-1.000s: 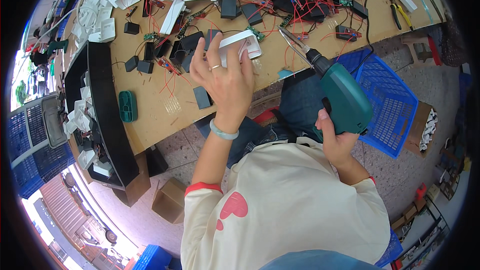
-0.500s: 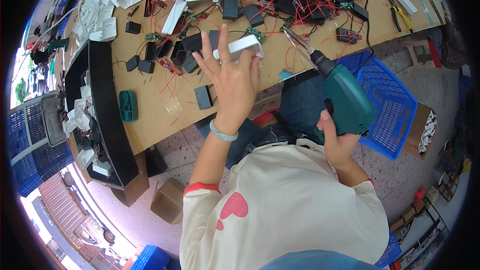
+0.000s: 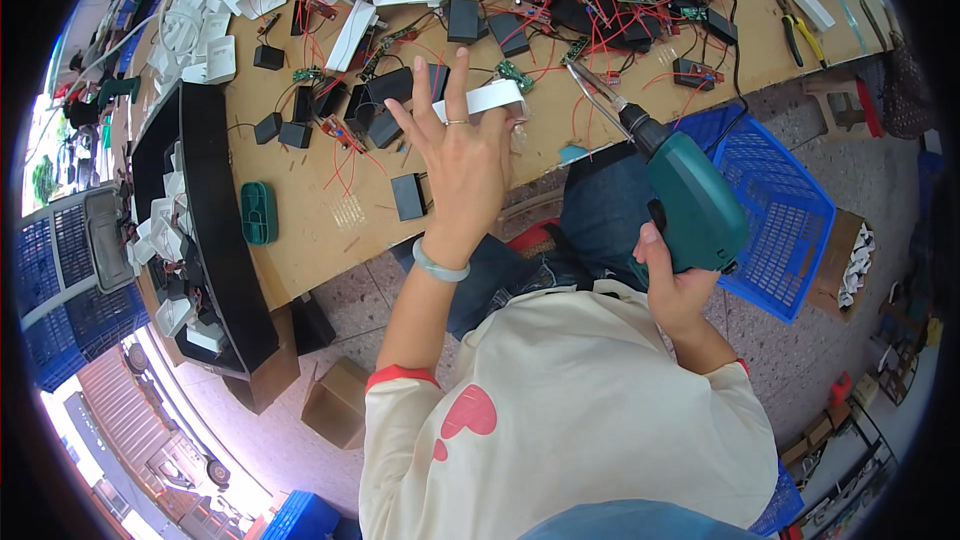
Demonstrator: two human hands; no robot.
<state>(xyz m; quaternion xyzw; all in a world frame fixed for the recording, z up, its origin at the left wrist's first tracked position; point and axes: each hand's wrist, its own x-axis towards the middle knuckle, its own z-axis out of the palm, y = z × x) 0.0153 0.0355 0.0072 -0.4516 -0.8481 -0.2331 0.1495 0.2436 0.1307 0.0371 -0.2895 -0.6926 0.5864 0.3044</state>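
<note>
1. Now, before you is the wooden surface (image 3: 300, 235), crowded at its far side with wired parts.
2. At your right, beyond its edge, is the blue basket (image 3: 775, 210).
3. The green tool (image 3: 700, 200) has hardly moved; its two metal prongs point over the surface.
4. Your right hand (image 3: 680, 285) has its fingers wrapped around the tool's handle.
5. Your left hand (image 3: 465, 180) pinches with thumb and forefinger; its other fingers are spread.
6. The white casing (image 3: 490, 98) is in this pinch, near the small circuit board (image 3: 513, 77). It has turned: the hollow, visible one second ago, is hidden, so I judge you are reorienting it, apart from the prongs.
</note>
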